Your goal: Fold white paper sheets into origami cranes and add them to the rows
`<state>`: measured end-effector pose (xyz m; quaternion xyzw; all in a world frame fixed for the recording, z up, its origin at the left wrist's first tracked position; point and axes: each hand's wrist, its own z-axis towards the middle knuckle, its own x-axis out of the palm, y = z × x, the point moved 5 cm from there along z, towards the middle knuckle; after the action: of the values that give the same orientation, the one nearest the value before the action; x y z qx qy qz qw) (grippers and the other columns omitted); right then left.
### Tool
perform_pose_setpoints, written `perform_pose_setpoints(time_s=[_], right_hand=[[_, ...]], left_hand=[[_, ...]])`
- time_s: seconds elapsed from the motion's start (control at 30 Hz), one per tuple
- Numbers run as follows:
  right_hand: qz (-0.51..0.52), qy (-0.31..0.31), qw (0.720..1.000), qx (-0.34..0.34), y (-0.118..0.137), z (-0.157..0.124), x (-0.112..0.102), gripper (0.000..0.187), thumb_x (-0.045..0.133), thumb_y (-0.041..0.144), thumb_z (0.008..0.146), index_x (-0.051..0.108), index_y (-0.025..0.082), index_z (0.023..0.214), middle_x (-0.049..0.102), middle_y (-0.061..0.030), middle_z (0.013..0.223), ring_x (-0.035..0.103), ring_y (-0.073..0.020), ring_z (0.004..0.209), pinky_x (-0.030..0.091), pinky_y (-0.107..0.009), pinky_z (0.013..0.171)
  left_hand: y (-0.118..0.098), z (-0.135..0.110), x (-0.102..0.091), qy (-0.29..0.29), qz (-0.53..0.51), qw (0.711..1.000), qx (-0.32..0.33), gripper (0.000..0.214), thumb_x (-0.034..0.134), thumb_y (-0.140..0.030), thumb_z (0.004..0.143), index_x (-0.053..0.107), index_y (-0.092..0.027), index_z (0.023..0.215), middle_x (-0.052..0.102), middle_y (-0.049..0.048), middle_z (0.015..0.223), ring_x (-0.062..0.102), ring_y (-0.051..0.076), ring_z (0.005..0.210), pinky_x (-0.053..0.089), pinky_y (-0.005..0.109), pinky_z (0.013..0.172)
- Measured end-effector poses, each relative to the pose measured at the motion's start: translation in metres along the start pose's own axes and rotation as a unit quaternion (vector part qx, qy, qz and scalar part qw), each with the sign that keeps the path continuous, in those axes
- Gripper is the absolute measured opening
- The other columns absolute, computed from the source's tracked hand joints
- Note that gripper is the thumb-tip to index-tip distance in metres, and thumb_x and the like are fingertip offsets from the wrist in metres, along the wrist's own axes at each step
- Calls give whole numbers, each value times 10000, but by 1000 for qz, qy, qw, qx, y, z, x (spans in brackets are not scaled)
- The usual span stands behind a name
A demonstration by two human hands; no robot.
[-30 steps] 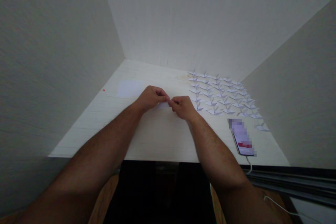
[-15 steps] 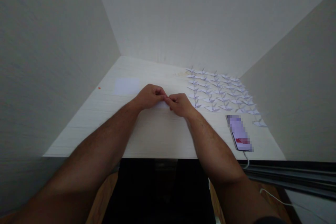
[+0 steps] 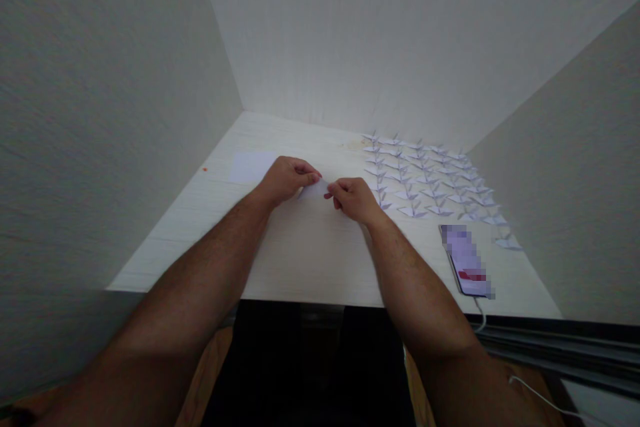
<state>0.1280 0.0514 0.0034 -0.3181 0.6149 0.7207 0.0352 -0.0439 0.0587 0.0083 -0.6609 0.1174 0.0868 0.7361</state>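
Note:
Between my hands is a small folded piece of white paper, held just above the white table. My left hand pinches its upper left part between thumb and fingers. At the paper's right corner, the thumb and fingertips of my right hand are closed on it. Part of the paper is covered by the left fingers, so its full shape cannot be made out. Flat on the table beyond my left hand lies a pale sheet of paper.
Rows of white folded paper cranes stand at the right rear of the table. A phone with a cable lies near the front right. Walls enclose the left, back and right. A small orange bit lies by the left edge.
My hands have moved apart, and more of the folded paper shows between them. The whole view has shifted slightly, so the table appears farther right.

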Motion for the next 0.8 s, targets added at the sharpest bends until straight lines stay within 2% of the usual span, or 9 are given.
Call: perform_pose_setpoints(time_s=[0.17, 0.27, 0.37, 0.47, 0.63, 0.73, 0.8], right_hand=[[3, -62, 998, 27, -2, 0, -7, 342, 569, 404, 842, 705, 147, 662, 564, 8, 473, 450, -78, 426, 341, -220, 463], [54, -109, 992, 35, -3, -1, -11, 363, 620, 482, 795, 676, 149, 661, 579, 4, 496, 452, -78, 414, 337, -218, 428], [140, -120, 983, 9, -2, 1, -10, 313, 680, 457, 734, 670, 157, 822, 645, -4, 612, 558, -99, 493, 407, -213, 450], [200, -106, 974, -13, -3, 4, -6, 380, 713, 364, 686, 637, 171, 1004, 669, 6, 673, 638, -129, 603, 494, -234, 524], [213, -127, 968, -25, -7, 7, -7, 340, 708, 314, 687, 638, 170, 987, 656, 14, 667, 629, -121, 607, 519, -246, 554], [188, -139, 972, -31, -10, 7, -8, 316, 709, 317, 701, 651, 174, 977, 642, 21, 670, 600, -106, 579, 504, -237, 526], [177, -146, 972, -43, -11, 8, -9, 315, 708, 326, 713, 650, 182, 987, 636, 26, 671, 586, -101, 563, 491, -232, 506]], left_hand=[[4, 1, 0, 16, -46, 999, -23, 209, 764, -285, 633, 736, -135, 776, 713, 51, 711, 587, 127, 607, 430, 258, 579], [6, 1, 2, 5, -87, 996, -25, 200, 758, -245, 635, 728, -134, 799, 700, 39, 699, 584, 116, 601, 438, 254, 588], [13, 1, 6, -18, -125, 991, -44, 244, 734, -240, 665, 718, -147, 889, 647, 3, 610, 541, 100, 524, 418, 243, 537], [15, 0, 14, -11, -143, 989, -44, 291, 728, -254, 678, 703, -153, 951, 632, -5, 603, 532, 98, 510, 418, 242, 523], [7, -2, 17, -4, -60, 998, -6, 294, 714, -300, 717, 728, -135, 961, 665, 25, 672, 544, 102, 556, 437, 249, 549], [2, -3, 19, 32, -7, 999, 4, 310, 706, -326, 741, 737, -134, 982, 676, 30, 689, 544, 102, 571, 439, 250, 555], [2, -4, 21, 66, -14, 998, 2, 363, 734, -342, 724, 727, -137, 1023, 703, 45, 763, 565, 108, 598, 450, 253, 565]])
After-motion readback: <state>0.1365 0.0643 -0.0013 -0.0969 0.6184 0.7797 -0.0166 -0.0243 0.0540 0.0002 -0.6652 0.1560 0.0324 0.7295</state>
